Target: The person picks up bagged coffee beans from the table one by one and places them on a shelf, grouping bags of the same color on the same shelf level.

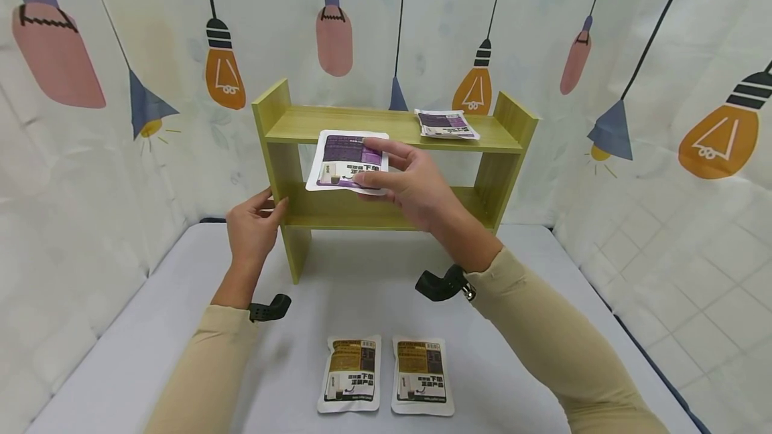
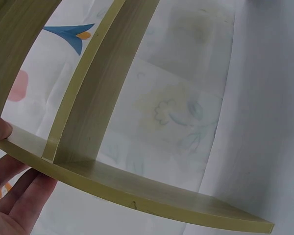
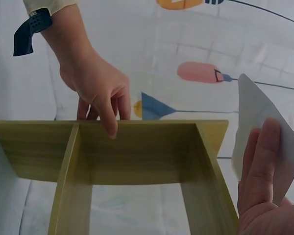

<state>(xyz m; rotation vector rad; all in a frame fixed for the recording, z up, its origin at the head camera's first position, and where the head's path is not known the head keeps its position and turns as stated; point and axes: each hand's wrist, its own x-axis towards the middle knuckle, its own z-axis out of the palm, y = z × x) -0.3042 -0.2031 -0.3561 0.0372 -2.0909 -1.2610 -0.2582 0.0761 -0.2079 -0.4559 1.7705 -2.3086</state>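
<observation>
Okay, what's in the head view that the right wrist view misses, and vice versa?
Head view only: two brown-labelled packets on the table, purple-labelled packaging on the top board, the printed side of the held packet.
Right wrist view only: its plain white side.
Both: left hand gripping the shelf unit, right hand holding the packet.

Our sleeves (image 1: pixel 555 347): plain beige, long
Our wrist mounts (image 1: pixel 273 309): black, curved (we wear two)
Right-wrist fitting (image 1: pixel 469 293): small, silvery
</observation>
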